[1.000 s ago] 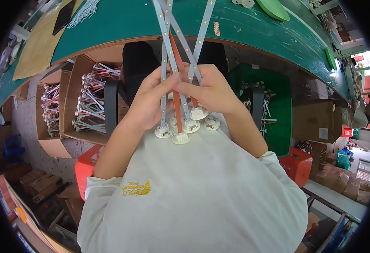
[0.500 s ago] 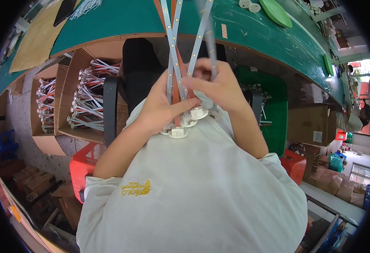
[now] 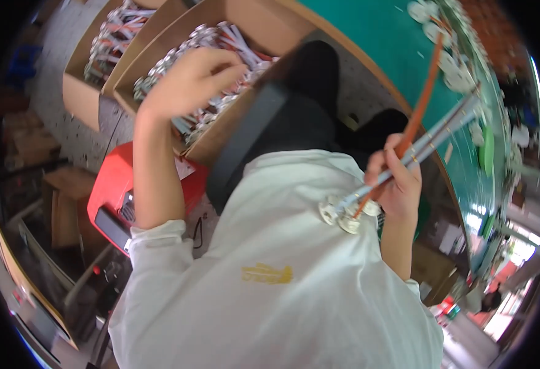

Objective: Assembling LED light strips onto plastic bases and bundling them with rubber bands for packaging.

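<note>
My right hand point(image 3: 400, 187) is closed round a small bundle of LED light strips point(image 3: 427, 144), some white with small yellow chips and one showing its orange side. The bundle slants up to the right, and its round white end pieces point(image 3: 348, 218) lie against my shirt. Over at the left, my left hand point(image 3: 190, 80) hovers above a cardboard box point(image 3: 282, 21) filled with similar strips point(image 3: 236, 43). Its fingers are loosely bent, a little blurred, and I see no strip between them.
A second cardboard box point(image 3: 73, 101) of strips stands farther left. The green table point(image 3: 368, 37) runs along the far right, with round white pieces point(image 3: 457, 74) on it. A red stool point(image 3: 113, 178) is below my left arm, and a black armrest point(image 3: 245, 141) lies beside the box.
Both hands were together on the bundle; now my left hand has moved away to the box at the left. The bundle stays in my right hand, tilted right. The view has turned.
</note>
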The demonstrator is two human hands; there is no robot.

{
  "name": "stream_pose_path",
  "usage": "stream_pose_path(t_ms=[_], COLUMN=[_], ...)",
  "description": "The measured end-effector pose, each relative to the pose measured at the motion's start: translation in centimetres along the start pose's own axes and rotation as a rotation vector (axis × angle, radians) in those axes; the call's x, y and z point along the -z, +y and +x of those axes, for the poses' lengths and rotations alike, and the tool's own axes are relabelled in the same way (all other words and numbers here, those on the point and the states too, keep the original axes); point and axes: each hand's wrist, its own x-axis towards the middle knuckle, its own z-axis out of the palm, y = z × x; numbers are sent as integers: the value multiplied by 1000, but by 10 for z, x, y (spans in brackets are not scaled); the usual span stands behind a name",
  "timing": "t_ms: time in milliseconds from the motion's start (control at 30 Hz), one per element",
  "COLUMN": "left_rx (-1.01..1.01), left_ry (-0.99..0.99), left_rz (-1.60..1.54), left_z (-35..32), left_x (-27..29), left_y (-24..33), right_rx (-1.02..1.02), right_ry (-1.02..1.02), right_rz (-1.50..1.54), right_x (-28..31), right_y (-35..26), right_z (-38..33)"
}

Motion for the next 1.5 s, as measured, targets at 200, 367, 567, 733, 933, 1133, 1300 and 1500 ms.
stream_pose_path(t_ms=[200,367,567,733,933,1133,1300,1500], left_rx=[823,989,726,751,807,947,1020,1031], left_ry=[-357,-572,-641,-586,-662,301,200,78], left_rz=[50,-297,3,-107,115,-501,-559,-692], left_z=[-39,-70,-96,-109,-113,-120,-121,-82], left_x=[-33,-125,-253,-316,-334,-366,-367,-396], left_y=[-154,-222,-317,-369,-395,-434,-426,-423], right_rx=[-185,-304,-257,-194,-233,-275,-411,-678], right_ry=[-212,-330,-462,-552,-489,-575,-1116,-1778], right_rz=[215,57,136,213,342,323,-149,-1090], right_x=[-16,-42,-56,-73,-74,-77,-94,-95], right_y=[-3,-15,-59,-117,-114,-76,45,206], right_z=[36,64,88,135,183,221,186,138])
